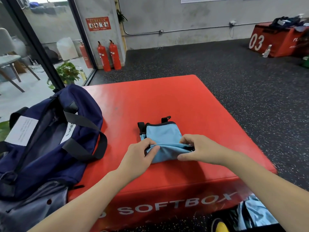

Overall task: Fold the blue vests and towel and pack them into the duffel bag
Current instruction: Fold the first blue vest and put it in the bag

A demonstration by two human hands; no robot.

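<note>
The blue vest is sitting mid-box on the red soft box, mostly folded. Left hand and right hand are both pinching its near edge, looks like a last fold before it's heading to the duffel bag at 9 o'clock. Towel's not showing; more blue fabric at 5 o'clock is getting cut off.

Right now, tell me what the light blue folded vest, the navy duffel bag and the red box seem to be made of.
Light blue folded vest: thin matte woven synthetic, probably; it creases softly where the left hand and right hand pinch it.
Navy duffel bag: matte canvas-like fabric with black webbing straps.
Red box: glossy vinyl-like cover, likely over foam; it reflects light.
</note>
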